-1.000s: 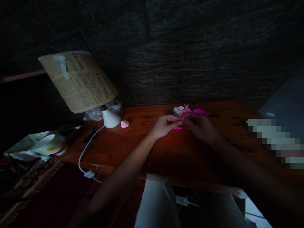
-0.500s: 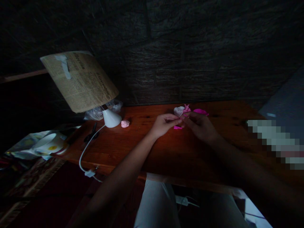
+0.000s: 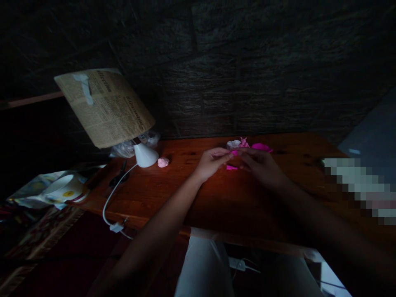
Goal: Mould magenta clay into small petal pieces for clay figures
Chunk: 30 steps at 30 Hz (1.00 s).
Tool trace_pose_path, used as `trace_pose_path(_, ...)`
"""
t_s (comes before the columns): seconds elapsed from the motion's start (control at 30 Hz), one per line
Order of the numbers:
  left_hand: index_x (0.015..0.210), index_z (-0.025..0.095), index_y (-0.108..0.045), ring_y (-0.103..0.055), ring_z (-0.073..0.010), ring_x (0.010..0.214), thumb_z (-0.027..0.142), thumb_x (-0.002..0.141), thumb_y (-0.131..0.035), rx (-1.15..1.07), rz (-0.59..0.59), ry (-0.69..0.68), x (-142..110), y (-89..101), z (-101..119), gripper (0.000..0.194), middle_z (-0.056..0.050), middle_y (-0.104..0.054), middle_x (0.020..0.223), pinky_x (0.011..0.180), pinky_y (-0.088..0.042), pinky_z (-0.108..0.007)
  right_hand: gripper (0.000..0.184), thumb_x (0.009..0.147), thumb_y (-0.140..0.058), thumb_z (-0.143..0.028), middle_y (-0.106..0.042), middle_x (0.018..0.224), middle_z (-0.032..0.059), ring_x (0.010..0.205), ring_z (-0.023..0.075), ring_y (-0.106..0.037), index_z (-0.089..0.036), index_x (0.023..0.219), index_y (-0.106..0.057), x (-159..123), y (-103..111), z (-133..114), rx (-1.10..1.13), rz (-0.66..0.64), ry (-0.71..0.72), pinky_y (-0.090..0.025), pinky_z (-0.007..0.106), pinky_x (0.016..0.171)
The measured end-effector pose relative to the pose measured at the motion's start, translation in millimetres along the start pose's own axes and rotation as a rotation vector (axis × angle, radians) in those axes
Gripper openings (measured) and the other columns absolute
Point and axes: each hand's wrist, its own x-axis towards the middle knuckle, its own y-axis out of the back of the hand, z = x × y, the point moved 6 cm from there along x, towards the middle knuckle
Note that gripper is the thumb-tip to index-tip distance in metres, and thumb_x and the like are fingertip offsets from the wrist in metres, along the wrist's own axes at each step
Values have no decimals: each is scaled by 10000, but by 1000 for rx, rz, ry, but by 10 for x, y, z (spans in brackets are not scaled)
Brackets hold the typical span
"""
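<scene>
Over the wooden table, my left hand point(image 3: 212, 161) pinches a small bright pink piece point(image 3: 234, 152), which looks like modelling clay. My right hand point(image 3: 258, 165) meets it from the other side, fingers closed on the same piece. Another flat magenta scrap point(image 3: 232, 168) lies on the wood just below the fingertips. Behind the hands sit a whitish lump point(image 3: 233, 144), a pink knobbly figure point(image 3: 244, 142) and a larger magenta piece point(image 3: 261, 147), partly covered by my right hand.
A lamp with a newsprint shade point(image 3: 107, 109) and white base point(image 3: 145, 155) stands left on the table point(image 3: 173, 194). Near it are a pale pink lump point(image 3: 163, 162), dark scissors point(image 3: 119, 177), a plastic bag point(image 3: 122, 149) and a white cord point(image 3: 107, 202). A cup point(image 3: 66, 187) is at far left.
The bright pink piece now shows between my fingertips, where it was mostly hidden before. My hands have shifted only slightly.
</scene>
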Motion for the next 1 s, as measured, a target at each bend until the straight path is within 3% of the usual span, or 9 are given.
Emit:
trace_pose_path(0.17,867,162,-726,-528,-63,588,302,756,-780,0,-5,18,0,-12,-1,186,-32,-728,818,503,-346,-198,386,744,-740,-568,-717,847,43,643,127,-554,-221,908,-780,-5,33,-17,7,67,-13,-481,270,598)
trace_pose_path(0.43,863,154,-703,-503,-62,559,288,762,-773,-7,7,-3,3,-21,25,181,15,-638,679,495,-334,-192,386,739,-749,-538,-678,732,28,602,123,-526,-193,910,-768,-7,57,-26,-25,95,-14,-456,266,575)
trace_pose_path(0.77,852,155,-684,-498,-58,556,273,793,-743,30,2,-31,5,-18,7,145,15,-642,703,523,-366,-204,322,699,-741,-456,-708,797,40,625,132,-552,-190,880,-759,-9,23,-45,2,75,-21,-485,290,599)
trace_pose_path(1.0,841,160,-690,-562,-84,648,254,834,-699,89,-16,-101,13,-29,47,95,4,-659,716,643,-441,-230,319,714,-743,-471,-745,883,71,724,176,-623,-187,858,-752,-18,31,-67,-43,71,31,-494,303,617)
